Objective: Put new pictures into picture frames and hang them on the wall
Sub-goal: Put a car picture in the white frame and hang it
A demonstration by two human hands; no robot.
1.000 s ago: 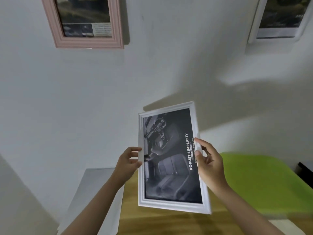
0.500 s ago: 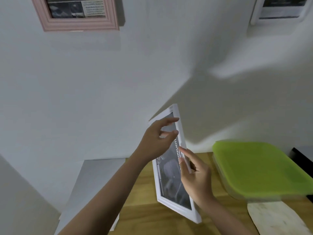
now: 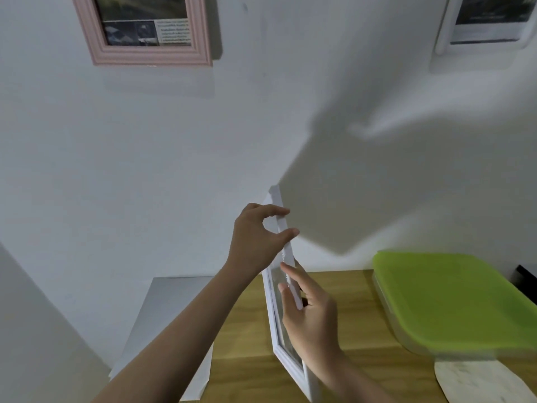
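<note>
Gripping the lower edge of the white rectangular picture frame point(image 3: 274, 324), turned edge-on above the wooden table point(image 3: 343, 321), with the right hand point(image 3: 312, 321). Pinching its upper edge with the left hand point(image 3: 257, 234). Hanging beyond on the white wall point(image 3: 145, 155): pink wooden frame point(image 3: 145, 55).
</note>
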